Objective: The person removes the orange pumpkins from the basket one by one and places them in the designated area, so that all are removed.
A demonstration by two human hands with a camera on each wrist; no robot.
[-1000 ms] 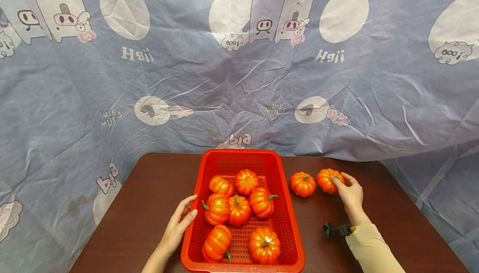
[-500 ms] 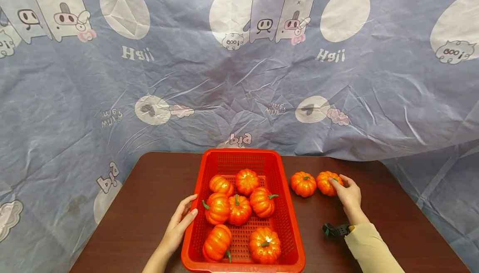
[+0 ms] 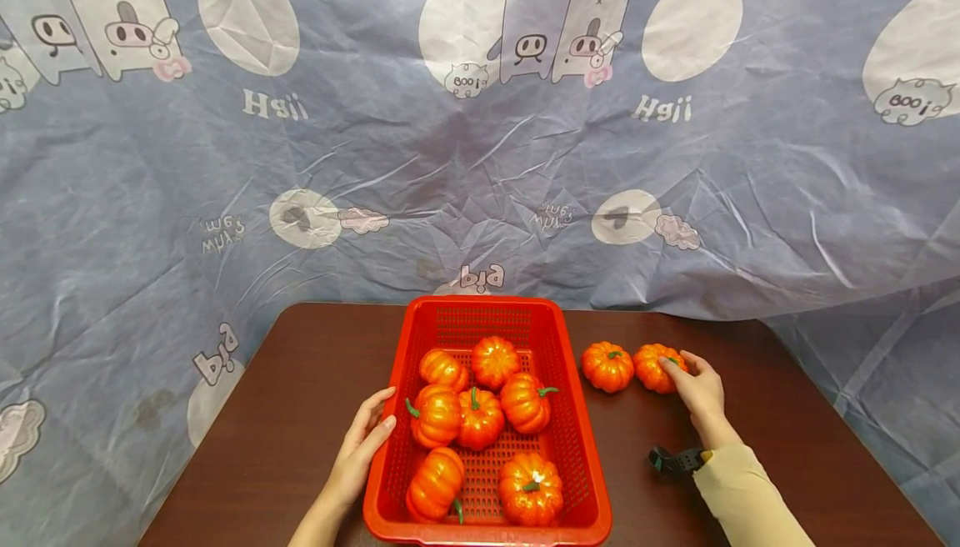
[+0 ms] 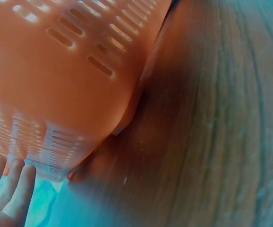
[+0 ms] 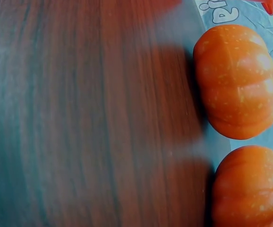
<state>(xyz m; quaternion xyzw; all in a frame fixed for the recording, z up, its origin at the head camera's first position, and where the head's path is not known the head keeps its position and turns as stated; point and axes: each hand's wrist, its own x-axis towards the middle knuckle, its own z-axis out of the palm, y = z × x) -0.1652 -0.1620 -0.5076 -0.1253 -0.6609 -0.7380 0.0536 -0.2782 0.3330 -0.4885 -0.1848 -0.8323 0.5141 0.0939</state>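
Note:
My left hand is at the left rim of a red plastic basket, thumb on the edge. In the left wrist view its fingers lie nearly straight beside the slotted basket wall. Over on the right, my right hand holds a small orange pumpkin with thumb and fingers on its top and right side. Another pumpkin sits just left of it, outside the basket. Both pumpkins appear in the right wrist view, one higher and one lower.
Several pumpkins lie in the basket, among them one at the front right and one at the front left. A black strap is at the right wrist. Behind the dark wooden table hangs a printed grey-blue cloth.
My right hand and its pumpkin have shifted slightly left, toward the neighbouring pumpkin, then held still. The left hand and basket stay in place.

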